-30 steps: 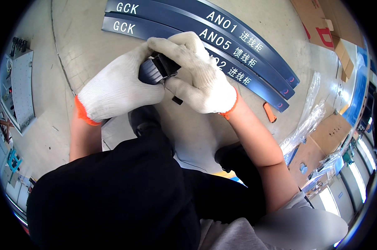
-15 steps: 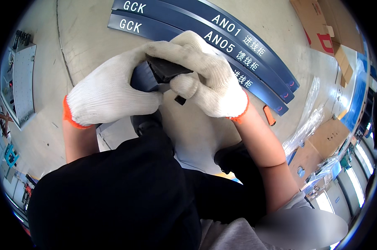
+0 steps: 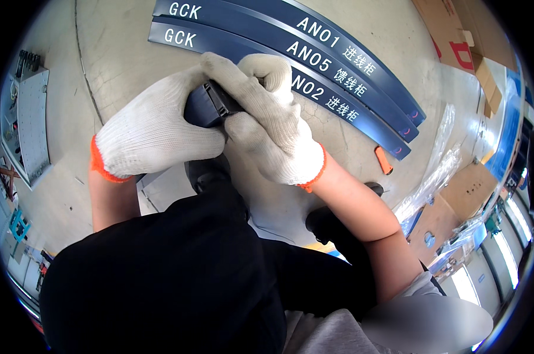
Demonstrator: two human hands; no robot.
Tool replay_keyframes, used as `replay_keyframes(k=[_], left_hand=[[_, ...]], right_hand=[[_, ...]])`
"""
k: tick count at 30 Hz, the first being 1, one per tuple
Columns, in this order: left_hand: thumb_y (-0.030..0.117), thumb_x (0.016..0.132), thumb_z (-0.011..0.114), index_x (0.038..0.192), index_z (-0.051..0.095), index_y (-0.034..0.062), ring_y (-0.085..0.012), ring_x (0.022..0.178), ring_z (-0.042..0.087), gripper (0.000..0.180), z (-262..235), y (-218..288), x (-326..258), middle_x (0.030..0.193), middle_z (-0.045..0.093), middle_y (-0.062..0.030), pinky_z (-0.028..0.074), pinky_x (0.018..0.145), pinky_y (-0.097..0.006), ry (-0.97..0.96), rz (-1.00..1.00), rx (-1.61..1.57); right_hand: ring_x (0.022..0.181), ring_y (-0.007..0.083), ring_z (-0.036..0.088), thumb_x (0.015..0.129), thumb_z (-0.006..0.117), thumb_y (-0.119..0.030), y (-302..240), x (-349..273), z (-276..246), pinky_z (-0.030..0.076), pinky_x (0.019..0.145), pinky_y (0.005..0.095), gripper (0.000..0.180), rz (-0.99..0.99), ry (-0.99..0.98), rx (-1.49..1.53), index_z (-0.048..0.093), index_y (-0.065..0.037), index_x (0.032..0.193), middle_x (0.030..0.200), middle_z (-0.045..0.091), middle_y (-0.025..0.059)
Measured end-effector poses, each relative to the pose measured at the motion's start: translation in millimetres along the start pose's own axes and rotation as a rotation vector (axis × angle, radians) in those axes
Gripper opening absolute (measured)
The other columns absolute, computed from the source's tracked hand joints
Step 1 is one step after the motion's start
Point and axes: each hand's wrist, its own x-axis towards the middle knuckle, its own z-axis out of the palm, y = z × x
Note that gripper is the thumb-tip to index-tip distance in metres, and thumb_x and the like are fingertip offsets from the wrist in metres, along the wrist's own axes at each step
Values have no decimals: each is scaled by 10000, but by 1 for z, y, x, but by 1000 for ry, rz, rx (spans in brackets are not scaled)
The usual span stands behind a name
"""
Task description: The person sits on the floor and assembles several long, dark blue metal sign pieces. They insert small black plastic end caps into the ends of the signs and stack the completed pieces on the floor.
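Observation:
Both my hands wear white knit gloves with orange cuffs. My left hand [image 3: 155, 124] is wrapped round the end of a dark blue strip [image 3: 201, 109]; most of the strip is hidden by the glove and my leg. At that end sits a black plastic end cap [image 3: 218, 99], with slots showing on its edge. My right hand [image 3: 267, 118] pinches the cap between thumb and fingers, close against the strip's end. Its fingertips cover part of the cap, so I cannot tell how far it is seated.
Several long dark blue panels [image 3: 243, 50] with white lettering lie side by side on the floor beyond my hands. An orange-handled tool [image 3: 383, 160] lies near their right end. Cardboard boxes [image 3: 485, 35] and clear plastic wrap [image 3: 432, 171] are on the right, a grey metal cabinet [image 3: 34, 124] at the left.
My right hand has shifted left and a little down, bringing the black end cap from a tilted position to the strip's end. My left hand has hardly moved.

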Motion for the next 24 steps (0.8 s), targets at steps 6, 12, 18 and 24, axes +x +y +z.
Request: replay_keyframes(k=[6,12,18,24], left_hand=[[123,760,765,1170,701,-53,-158,816,666,450,2,-1,2,871,694,-75,548,756,-328,-2,-28,-8],[121,766,772,1153,704,-53,-147,850,666,430,3,-3,2,891,702,-72,544,765,-326,-41,-65,-40],[98,775,744,1047,719,-65,-124,772,631,318,4,-10,-2,805,671,-39,520,713,-310,-38,-25,-96],[88,775,745,1051,724,-62,-161,825,689,315,12,-16,-10,821,712,-80,542,748,-324,-70,-27,-133]], right_hand=[[1129,319,584,853,580,-67,3,10,-14,497,1040,424,660,-19,-108,15,623,8,1507,1220,608,197],[1104,335,619,836,607,-21,-4,16,-20,522,1011,434,654,16,-153,11,641,-8,1489,1223,629,199],[1076,358,632,836,639,2,-9,17,-17,545,963,430,643,29,-176,40,640,-1,1479,1206,624,203],[1007,389,647,902,657,-84,-12,6,-4,562,911,474,545,1,-151,-7,661,-56,1446,1138,633,182]])
